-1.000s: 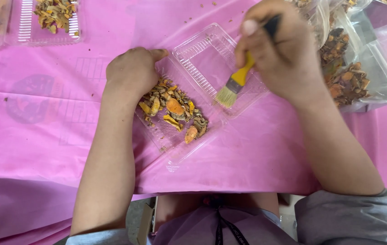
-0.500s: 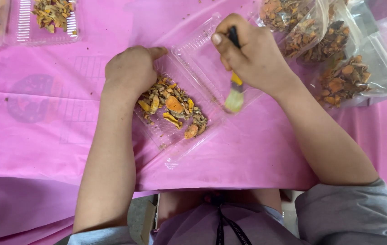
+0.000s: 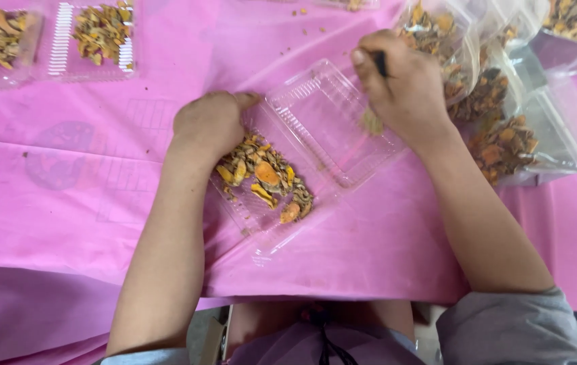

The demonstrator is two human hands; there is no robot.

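Over open clamshell (image 3: 315, 128): brush (image 3: 372, 120) gripped in right hand (image 3: 407, 91), bristles down on lid half; dried slices (image 3: 265, 176) pinned under fisted left hand (image 3: 211, 125), leftward.

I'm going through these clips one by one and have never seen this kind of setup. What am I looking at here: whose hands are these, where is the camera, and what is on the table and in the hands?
There is no machine: a person works with bare hands, and the single camera sits on their head, looking down. The surface is a table under a pink cover. In the middle lies an open clear plastic clamshell box; one half holds dried orange-brown root pieces, the other half is nearly bare. The left hand rests closed on the filled half, at the pile's edge. The right hand grips a brush over the bare half; only its dark handle tip and blurred bristles show. Clear bags of similar pieces lie to the right, and two more filled trays at top left.
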